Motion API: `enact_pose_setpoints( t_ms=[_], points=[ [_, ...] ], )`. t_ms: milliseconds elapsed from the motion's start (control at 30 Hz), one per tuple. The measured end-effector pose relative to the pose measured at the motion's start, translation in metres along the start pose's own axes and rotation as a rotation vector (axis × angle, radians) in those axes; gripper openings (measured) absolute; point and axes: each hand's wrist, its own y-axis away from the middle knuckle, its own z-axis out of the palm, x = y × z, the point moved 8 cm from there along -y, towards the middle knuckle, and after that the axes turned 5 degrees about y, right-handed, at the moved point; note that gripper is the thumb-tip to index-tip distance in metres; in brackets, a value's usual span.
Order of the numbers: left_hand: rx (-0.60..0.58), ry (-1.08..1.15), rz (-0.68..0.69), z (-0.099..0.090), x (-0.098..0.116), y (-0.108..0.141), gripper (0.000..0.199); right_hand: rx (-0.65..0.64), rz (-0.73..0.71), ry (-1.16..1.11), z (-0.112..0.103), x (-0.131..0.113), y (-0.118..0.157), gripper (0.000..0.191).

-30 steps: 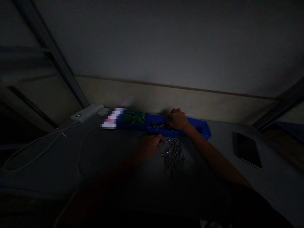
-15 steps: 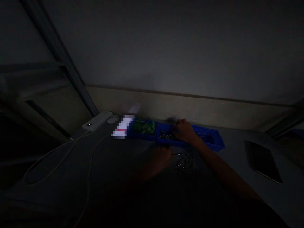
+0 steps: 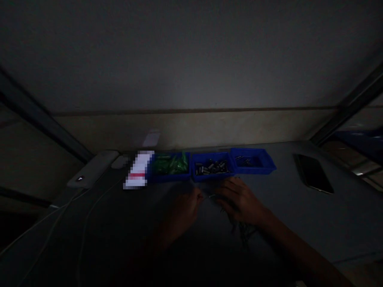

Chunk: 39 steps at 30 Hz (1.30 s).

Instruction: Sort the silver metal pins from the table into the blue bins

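In the dim light, my left hand (image 3: 185,209) is closed in a pinch in front of the bins. What its fingertips hold is too small and dark to name. Facing it, my right hand (image 3: 239,199) has its fingers bent together, with a faint shiny sliver at their tips in the narrow gap between the hands. Beneath and beside the right hand lies a loose pile of thin metal pins (image 3: 244,233), partly covered by it. Just behind the hands, a blue bin (image 3: 214,178) holds several short metal cylinders (image 3: 211,167).
Left of that bin, another blue bin (image 3: 170,177) holds green pieces (image 3: 172,163). A third blue bin (image 3: 255,170) on the right has a few thin pins. A phone (image 3: 314,173) lies right; a white power strip (image 3: 92,169) and cables lie left. A wall stands behind.
My right hand has come out of the middle bin and down toward my left hand, above the pins. The left hand remains pinched. The camera view has shifted and levelled.
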Motion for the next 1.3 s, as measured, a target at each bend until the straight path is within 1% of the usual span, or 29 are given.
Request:
enact_pose_setpoints(
  t_ms=[100,200,333,467,567,667,767,867,967,1067,1200,1300],
  points=[
    [-0.012,0.005,0.005,-0.002,0.004,0.002,0.019,-0.007,-0.038,0.044,0.005,-0.004,-0.004,0.018],
    [-0.028,-0.033,0.003,0.001,0.004,0.003,0.019,-0.005,-0.055,0.079,0.008,-0.004,-0.003,0.017],
    [-0.013,-0.035,0.063,0.005,0.004,0.005,0.018,-0.018,-0.074,0.082,0.011,-0.006,0.001,0.014],
    [0.078,0.037,0.071,-0.002,0.003,0.003,0.019,0.044,-0.064,0.057,0.006,-0.007,-0.001,0.013],
    [0.164,0.091,0.157,-0.009,0.008,0.002,0.016,0.100,0.005,0.003,0.002,-0.002,-0.003,0.016],
    [0.249,0.093,0.251,-0.013,0.014,0.003,0.016,0.086,0.045,-0.052,0.004,0.002,-0.004,0.018],
    [0.336,0.076,0.263,-0.018,0.016,0.004,0.018,0.095,0.059,-0.090,0.004,0.002,-0.004,0.018],
    [0.360,0.080,0.256,-0.020,0.018,0.005,0.020,0.141,0.075,-0.109,-0.002,0.002,-0.002,0.016],
    [0.346,0.115,0.237,-0.019,0.020,0.005,0.023,0.175,0.056,-0.089,-0.007,0.000,-0.001,0.015],
    [0.340,0.181,0.228,-0.017,0.022,0.006,0.023,0.176,0.047,-0.074,-0.008,0.000,-0.001,0.017],
    [0.416,0.251,0.246,-0.017,0.024,0.010,0.020,0.140,0.063,-0.090,-0.003,0.002,-0.001,0.024],
    [0.461,0.274,0.212,-0.017,0.020,0.010,0.020,0.134,0.074,-0.098,0.000,0.001,-0.001,0.022]
  ],
)
